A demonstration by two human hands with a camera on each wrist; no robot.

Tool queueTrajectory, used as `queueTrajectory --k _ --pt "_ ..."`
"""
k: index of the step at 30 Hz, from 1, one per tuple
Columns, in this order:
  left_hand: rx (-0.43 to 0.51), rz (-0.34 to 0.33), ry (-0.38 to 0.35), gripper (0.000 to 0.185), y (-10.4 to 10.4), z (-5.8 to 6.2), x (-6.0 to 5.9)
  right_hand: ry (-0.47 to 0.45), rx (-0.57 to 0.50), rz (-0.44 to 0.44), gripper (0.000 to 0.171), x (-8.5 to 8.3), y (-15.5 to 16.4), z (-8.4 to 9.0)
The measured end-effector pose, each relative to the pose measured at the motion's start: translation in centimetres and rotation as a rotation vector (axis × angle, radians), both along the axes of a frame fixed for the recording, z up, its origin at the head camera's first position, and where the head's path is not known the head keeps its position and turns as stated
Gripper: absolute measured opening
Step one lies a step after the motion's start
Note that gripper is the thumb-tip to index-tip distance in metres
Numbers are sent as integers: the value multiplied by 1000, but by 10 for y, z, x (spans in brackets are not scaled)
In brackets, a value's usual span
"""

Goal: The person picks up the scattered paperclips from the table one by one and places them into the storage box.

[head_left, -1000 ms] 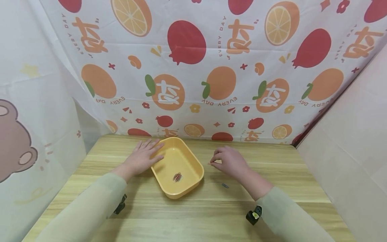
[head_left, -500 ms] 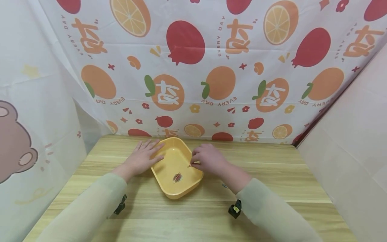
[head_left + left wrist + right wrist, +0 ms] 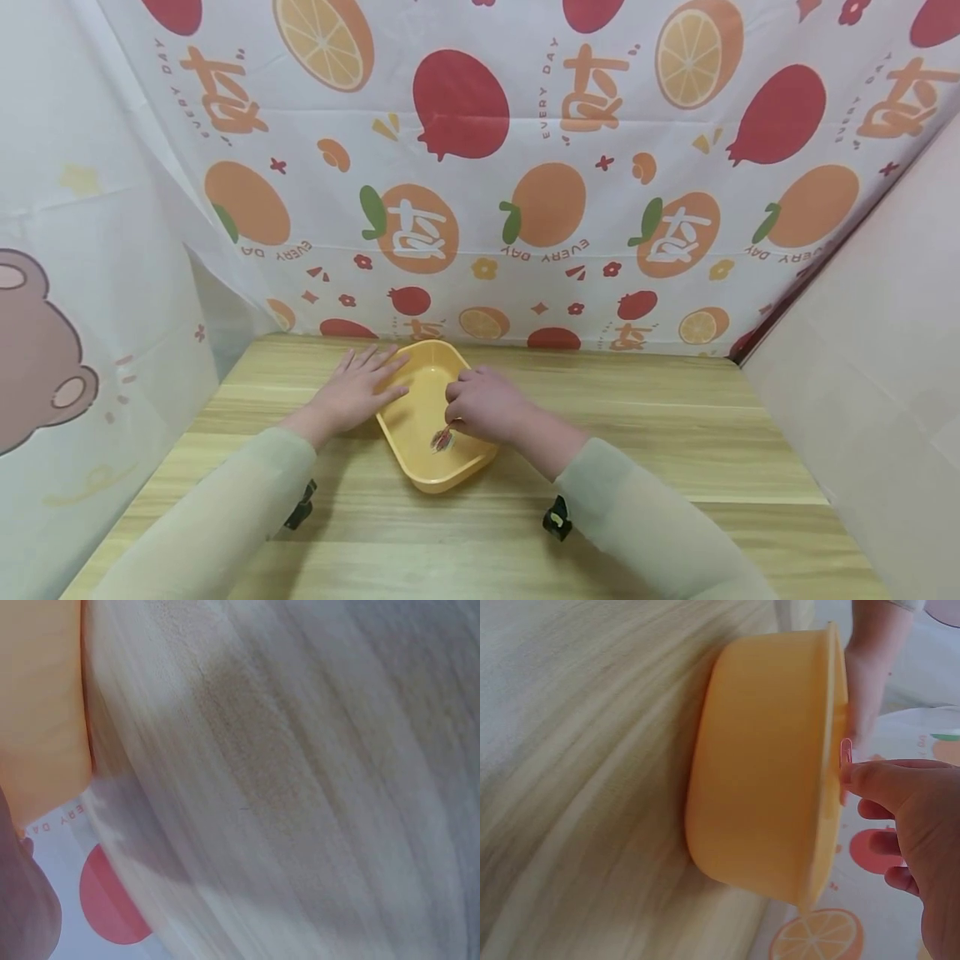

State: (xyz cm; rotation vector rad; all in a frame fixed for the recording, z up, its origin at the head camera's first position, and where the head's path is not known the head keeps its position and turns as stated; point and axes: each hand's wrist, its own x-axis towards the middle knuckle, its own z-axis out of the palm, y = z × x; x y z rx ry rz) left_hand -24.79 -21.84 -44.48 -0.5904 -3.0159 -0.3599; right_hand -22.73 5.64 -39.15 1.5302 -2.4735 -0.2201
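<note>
Over the yellow tub of clips, right-hand fingers pinch a pink clip; left hand lies flat.

A light wooden table with pale green-yellow grain stripes is filling the lower part of the head view. A white fabric backdrop printed with red pomegranates, orange slices and whole oranges is hanging behind its far edge. A white cloth panel showing part of a brown cartoon bear is closing off the left side, and a plain pale pink wall panel is standing along the right.
</note>
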Motion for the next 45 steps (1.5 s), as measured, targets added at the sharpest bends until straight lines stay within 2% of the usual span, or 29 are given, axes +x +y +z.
queueTrajectory --k 8,18,22,29,36,45 --pt "-8 3 28 71 0 0 -1 -29 76 -23 5 -6 -13 -19" --pt "-9 -6 34 67 1 -5 -3 -119 127 -68 7 -7 -23 -27" --pt "3 -2 30 65 2 -6 -4 -128 126 -109 6 -8 -23 -29" --pt "-1 8 17 65 2 -3 -2 -121 95 -147 6 -12 -20 -31" --pt "-10 6 26 66 -1 -8 -4 -131 56 -143 8 -12 -15 -23" --pt "-3 0 32 64 0 -6 -3 -146 -49 -151 12 -11 -2 -19"
